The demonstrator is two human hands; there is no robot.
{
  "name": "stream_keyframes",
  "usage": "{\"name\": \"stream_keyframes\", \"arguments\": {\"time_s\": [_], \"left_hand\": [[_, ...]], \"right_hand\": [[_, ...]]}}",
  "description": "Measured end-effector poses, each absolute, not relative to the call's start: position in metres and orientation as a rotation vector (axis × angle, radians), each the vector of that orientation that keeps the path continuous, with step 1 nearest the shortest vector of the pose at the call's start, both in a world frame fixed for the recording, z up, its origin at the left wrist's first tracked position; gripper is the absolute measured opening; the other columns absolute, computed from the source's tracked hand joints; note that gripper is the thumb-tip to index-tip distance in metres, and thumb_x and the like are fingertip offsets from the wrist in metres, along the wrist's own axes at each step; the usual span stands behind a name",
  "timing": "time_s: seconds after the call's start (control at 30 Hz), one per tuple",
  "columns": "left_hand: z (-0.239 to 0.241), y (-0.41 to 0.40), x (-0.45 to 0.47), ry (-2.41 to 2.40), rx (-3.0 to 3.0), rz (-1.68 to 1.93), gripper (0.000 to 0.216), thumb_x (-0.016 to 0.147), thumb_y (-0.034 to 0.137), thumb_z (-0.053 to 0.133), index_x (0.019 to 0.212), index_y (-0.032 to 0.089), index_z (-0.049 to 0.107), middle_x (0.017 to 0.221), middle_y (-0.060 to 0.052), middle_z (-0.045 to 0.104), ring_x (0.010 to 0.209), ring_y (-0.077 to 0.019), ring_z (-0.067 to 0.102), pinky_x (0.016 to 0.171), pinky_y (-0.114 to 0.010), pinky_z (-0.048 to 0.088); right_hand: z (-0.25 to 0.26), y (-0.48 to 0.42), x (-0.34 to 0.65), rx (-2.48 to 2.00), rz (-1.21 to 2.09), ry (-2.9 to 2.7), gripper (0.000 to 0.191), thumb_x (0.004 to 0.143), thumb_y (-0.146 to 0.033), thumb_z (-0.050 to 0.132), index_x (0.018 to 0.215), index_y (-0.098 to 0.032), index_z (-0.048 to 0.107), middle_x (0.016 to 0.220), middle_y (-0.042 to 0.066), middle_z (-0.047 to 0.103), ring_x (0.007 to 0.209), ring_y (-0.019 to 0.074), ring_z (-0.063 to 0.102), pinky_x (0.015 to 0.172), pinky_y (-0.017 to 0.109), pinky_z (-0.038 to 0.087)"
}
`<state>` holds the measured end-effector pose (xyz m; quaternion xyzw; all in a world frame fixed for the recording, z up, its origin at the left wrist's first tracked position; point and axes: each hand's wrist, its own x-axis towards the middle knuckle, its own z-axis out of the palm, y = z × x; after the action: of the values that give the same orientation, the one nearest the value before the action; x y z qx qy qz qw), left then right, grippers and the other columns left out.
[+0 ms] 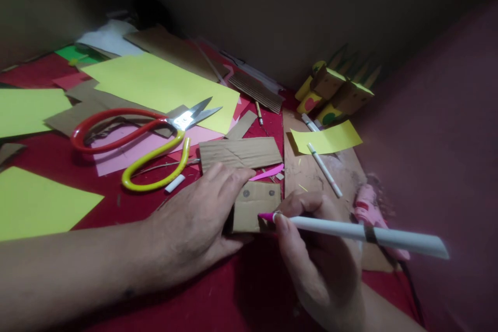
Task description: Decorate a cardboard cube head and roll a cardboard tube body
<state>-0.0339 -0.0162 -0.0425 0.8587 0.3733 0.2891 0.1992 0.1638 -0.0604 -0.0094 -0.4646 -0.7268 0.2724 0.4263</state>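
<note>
My left hand (198, 218) lies flat on the red floor, its fingers pressing the left edge of a small cardboard piece (257, 205) with two dark dots near its top. My right hand (311, 249) grips a white marker (365, 233) with a pink tip, and the tip touches the lower right edge of that cardboard piece. A longer cardboard strip (239, 152) sits just above my left fingers.
Large scissors (151, 140) with red and yellow handles lie on pink paper (116, 158). Yellow paper sheets (155, 85) spread at left and back. A pink glue gun (369, 210), a white pen (324, 170), a yellow slip (327, 138) and cardboard-and-paper crafts (334, 94) lie at right.
</note>
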Motion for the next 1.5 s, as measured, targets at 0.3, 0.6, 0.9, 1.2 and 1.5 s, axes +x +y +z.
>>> {"name": "stream_keyframes", "arguments": {"time_s": [0.3,0.6,0.9,1.2,1.5], "left_hand": [[-0.0455,-0.0168,-0.035,1.069,2.38,0.792,0.062,0.085,0.034,0.069,0.138,0.024,0.039,0.124,-0.012,0.059,0.108,-0.0327,0.058,0.08,-0.044,0.053],[-0.0435,-0.0172,-0.0345,1.07,2.396,0.802,0.061,0.085,0.037,0.07,0.137,0.024,0.04,0.123,-0.012,0.06,0.108,-0.0333,0.059,0.08,-0.043,0.053],[-0.0436,-0.0181,-0.0352,1.067,2.404,0.801,0.063,0.085,0.036,0.071,0.137,0.025,0.037,0.124,-0.012,0.058,0.11,-0.0323,0.058,0.082,-0.042,0.054],[-0.0401,-0.0182,-0.0335,1.055,2.421,0.815,0.06,0.086,0.037,0.069,0.135,0.022,0.038,0.123,-0.013,0.059,0.112,-0.033,0.058,0.085,-0.043,0.054],[-0.0412,-0.0175,-0.0344,1.074,2.395,0.782,0.063,0.086,0.035,0.071,0.139,0.022,0.039,0.127,-0.013,0.058,0.116,-0.0327,0.057,0.089,-0.043,0.054]], "right_hand": [[-0.0084,-0.0603,0.1634,-1.183,0.652,-1.819,0.013,0.097,-0.016,0.054,0.095,-0.027,0.048,0.069,-0.006,0.049,0.046,0.0087,0.047,0.044,0.022,0.04],[-0.006,-0.0624,0.1651,-1.231,0.58,-1.846,0.014,0.096,-0.017,0.056,0.091,-0.027,0.047,0.062,-0.007,0.048,0.048,0.0105,0.05,0.046,0.022,0.042],[-0.0072,-0.0638,0.1632,-1.207,0.542,-1.828,0.014,0.092,-0.015,0.058,0.092,-0.027,0.049,0.07,-0.002,0.055,0.057,0.0149,0.054,0.054,0.028,0.046],[-0.0086,-0.0639,0.163,-1.203,0.549,-1.833,0.014,0.093,-0.015,0.058,0.093,-0.027,0.05,0.072,-0.003,0.055,0.059,0.0142,0.055,0.055,0.028,0.046],[-0.0062,-0.0632,0.1603,-1.263,0.515,-1.794,0.011,0.094,-0.019,0.058,0.091,-0.026,0.051,0.074,-0.002,0.055,0.06,0.0134,0.057,0.054,0.025,0.048]]}}
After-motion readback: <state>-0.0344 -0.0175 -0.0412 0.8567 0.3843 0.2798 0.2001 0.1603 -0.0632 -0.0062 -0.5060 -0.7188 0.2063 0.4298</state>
